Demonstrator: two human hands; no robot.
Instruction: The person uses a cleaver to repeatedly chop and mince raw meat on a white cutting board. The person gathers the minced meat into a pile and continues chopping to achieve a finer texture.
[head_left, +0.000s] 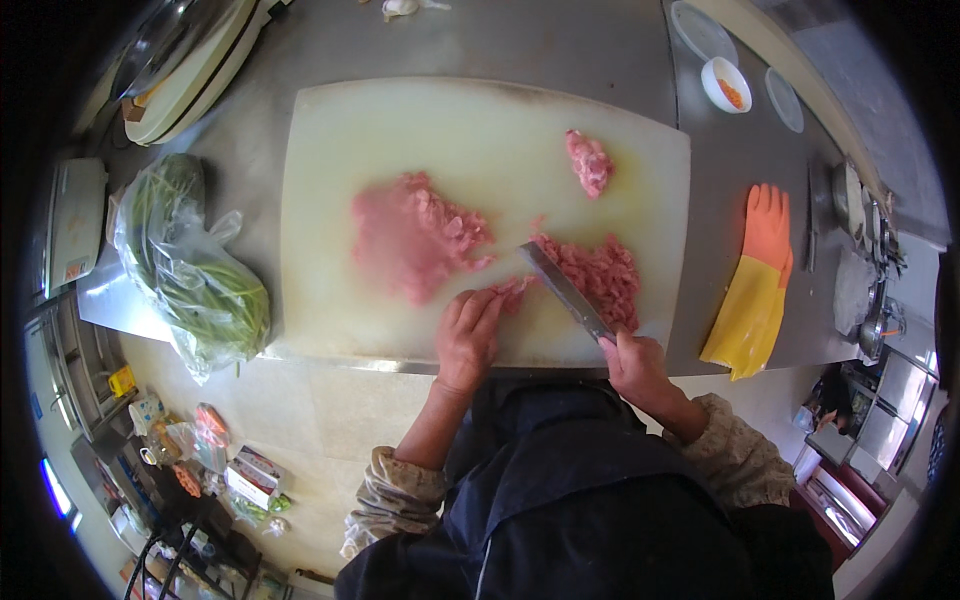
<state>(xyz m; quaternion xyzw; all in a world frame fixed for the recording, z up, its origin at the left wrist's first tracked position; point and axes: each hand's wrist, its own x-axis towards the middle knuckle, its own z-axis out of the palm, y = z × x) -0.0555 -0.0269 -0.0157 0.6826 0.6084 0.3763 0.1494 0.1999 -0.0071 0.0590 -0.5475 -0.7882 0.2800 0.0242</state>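
Observation:
A large pale cutting board (420, 112) lies before me with raw meat on it. My right hand (637, 364) grips a broad-bladed knife (566, 289), its blade slanting up to the left along a heap of chopped meat (615, 277). At the board's near edge, my left hand (471, 326) pinches a small strip of meat (514, 291) just left of the blade. A wider pile of sliced meat (420, 236), partly blurred, spreads over the board's left half. One separate chunk of meat (590, 163) rests at the upper right.
Green vegetables in a clear plastic bag (191, 262) lie left of the board. To the right are orange and yellow rubber gloves (750, 281), a white bowl (726, 85) with orange bits, and plastic lids (705, 31). Garlic (400, 7) sits at the far side.

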